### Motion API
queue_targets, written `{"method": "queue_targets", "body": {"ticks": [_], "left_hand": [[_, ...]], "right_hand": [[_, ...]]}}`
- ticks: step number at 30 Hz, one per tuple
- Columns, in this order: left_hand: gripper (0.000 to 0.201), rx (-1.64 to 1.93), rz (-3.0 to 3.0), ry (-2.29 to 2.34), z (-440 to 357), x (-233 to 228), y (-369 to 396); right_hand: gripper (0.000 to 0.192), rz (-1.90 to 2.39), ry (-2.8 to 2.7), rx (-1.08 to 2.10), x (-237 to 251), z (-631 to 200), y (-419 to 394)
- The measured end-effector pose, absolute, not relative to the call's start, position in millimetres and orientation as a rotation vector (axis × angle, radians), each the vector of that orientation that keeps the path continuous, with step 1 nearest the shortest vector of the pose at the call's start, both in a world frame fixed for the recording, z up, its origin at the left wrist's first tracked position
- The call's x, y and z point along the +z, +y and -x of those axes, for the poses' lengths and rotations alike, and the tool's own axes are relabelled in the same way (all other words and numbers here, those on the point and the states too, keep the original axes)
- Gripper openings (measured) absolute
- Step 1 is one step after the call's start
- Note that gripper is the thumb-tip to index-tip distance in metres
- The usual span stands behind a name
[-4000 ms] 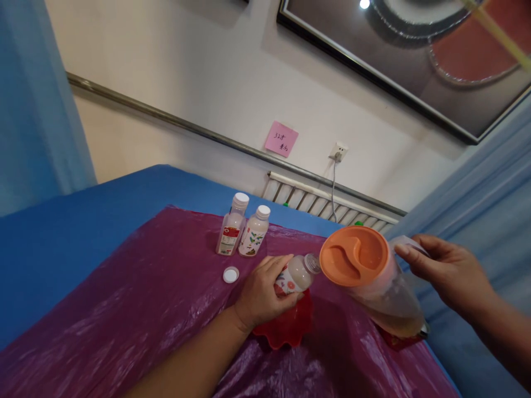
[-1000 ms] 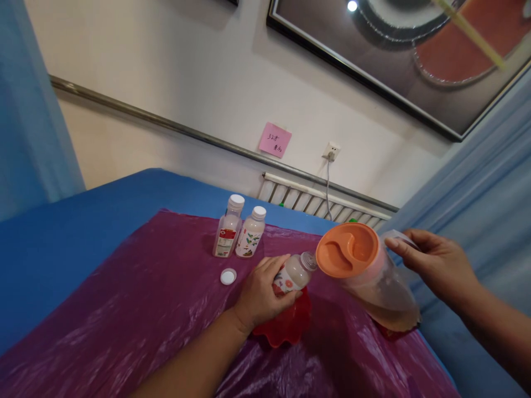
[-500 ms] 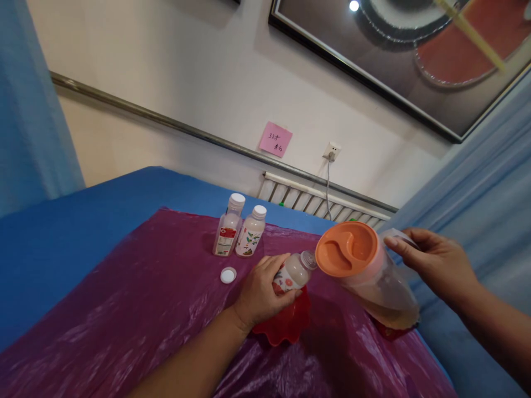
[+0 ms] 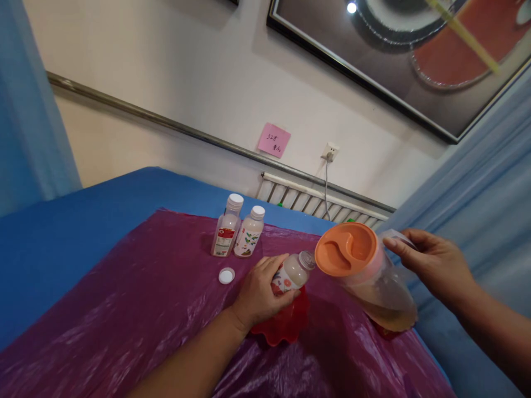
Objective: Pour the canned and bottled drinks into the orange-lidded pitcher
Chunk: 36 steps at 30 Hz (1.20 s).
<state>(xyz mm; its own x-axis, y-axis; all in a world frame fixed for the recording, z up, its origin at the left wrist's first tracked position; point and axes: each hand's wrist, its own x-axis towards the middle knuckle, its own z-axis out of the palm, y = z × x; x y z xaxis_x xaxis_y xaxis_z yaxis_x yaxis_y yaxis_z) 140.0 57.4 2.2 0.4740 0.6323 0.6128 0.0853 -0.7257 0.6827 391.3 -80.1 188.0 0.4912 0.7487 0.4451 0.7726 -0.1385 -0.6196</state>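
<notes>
My left hand [image 4: 262, 290] is closed round an uncapped clear bottle [image 4: 292, 272] with a floral label, tilted to the right above a scalloped red bowl [image 4: 286, 326]. In my right hand [image 4: 431, 262] is the handle of a clear pitcher [image 4: 384, 296] with an orange lid [image 4: 346, 250]. The pitcher leans left, its lid edge close by the bottle's mouth; whether they touch I cannot tell. Pale yellowish liquid lies low in the pitcher. No stream between the two can be made out. A loose white cap [image 4: 226, 276] lies left of my left hand.
Two capped bottles, one with a red label [image 4: 224, 237] and one with a leafy label [image 4: 249, 235], stand behind the cap. Purple plastic sheeting [image 4: 136, 287] covers the blue surface [image 4: 124, 193]. A radiator [image 4: 298, 199] and wall lie beyond; a blue curtain [image 4: 489, 221] hangs at right.
The view has shifted very slightly. Both hands keep their holds, and the bottle and pitcher stay in nearly the same tilted pose.
</notes>
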Motion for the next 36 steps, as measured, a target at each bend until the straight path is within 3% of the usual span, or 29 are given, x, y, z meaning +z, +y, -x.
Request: {"method": "queue_targets", "body": {"ticks": [36], "left_hand": [[0.066,1.222,-2.154,0.615,-140.6,-1.0,57.7]], "right_hand": [[0.054,1.884,-1.238,0.032,185.2,-393.6,-78.2]]}}
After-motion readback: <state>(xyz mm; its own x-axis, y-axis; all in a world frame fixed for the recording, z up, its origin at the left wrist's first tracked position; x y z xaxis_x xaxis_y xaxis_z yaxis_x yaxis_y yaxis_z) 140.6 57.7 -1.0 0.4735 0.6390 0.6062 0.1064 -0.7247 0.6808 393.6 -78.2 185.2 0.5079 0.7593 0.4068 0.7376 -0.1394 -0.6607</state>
